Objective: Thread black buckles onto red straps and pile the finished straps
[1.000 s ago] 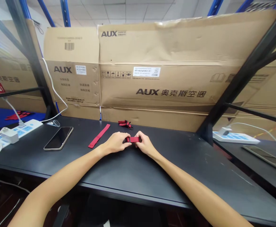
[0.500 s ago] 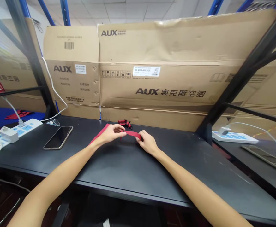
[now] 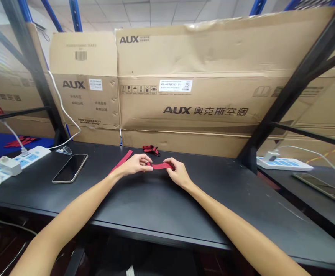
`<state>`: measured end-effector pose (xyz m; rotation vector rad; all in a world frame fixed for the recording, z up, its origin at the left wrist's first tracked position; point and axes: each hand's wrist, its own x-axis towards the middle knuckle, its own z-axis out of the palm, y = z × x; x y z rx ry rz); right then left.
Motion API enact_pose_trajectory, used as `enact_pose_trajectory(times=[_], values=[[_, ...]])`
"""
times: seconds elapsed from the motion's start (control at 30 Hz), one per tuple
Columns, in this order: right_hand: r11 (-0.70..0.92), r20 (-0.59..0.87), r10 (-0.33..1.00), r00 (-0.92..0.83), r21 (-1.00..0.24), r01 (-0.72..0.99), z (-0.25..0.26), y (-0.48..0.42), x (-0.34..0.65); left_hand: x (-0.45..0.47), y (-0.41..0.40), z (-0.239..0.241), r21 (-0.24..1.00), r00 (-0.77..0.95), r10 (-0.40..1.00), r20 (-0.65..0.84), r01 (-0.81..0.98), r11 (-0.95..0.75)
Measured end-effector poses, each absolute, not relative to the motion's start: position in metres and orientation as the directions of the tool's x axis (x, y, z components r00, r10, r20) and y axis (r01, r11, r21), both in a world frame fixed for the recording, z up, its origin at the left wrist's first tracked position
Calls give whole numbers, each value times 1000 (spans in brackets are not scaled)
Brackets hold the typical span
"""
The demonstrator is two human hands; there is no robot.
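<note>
A short length of red strap (image 3: 159,166) stretches between my two hands, just above the black table. My left hand (image 3: 135,165) pinches its left end, and my right hand (image 3: 177,171) grips its right end with thumb and fingers. Behind my left wrist lies another flat red strap piece (image 3: 124,160), partly hidden by the forearm. Beyond my hands, a bundled red strap with black buckle parts (image 3: 151,149) rests close to the cardboard. Whether the held strap joins the piece by my wrist cannot be made out.
A phone (image 3: 70,168) and a white power strip (image 3: 32,157) with cables lie on the left of the black table (image 3: 156,207). Large cardboard sheets (image 3: 184,126) stand along the back. Black metal posts (image 3: 282,88) rise at both sides. Another power strip (image 3: 284,164) sits at right.
The strap between my hands has come slightly lower and nearer, now lying more level. My left fingers have closed in on its end. The view has shifted slightly.
</note>
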<state>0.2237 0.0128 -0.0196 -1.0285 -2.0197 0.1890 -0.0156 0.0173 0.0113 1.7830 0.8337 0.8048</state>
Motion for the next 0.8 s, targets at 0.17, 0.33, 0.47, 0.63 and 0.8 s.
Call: enact_pose_trajectory(times=[0.17, 0.33, 0.47, 0.63, 0.8], values=[[701, 540, 713, -447, -522, 487, -14, -5, 212, -11, 13, 6, 844, 699, 702, 140, 286, -453], [700, 500, 714, -490, -485, 524, -15, -9, 207, -16, 20, -1, 800, 735, 664, 137, 314, -512], [635, 519, 761, -389, -476, 608, -16, -4, 211, -26, 28, -1, 693, 725, 682, 97, 442, -569], [664, 482, 741, -468, -420, 619, -12, -10, 209, -28, 29, 2, 681, 741, 669, 59, 460, -570], [737, 516, 668, -536, -358, 574, -12, -20, 198, -18, 18, 5, 708, 798, 602, 35, 405, -578]])
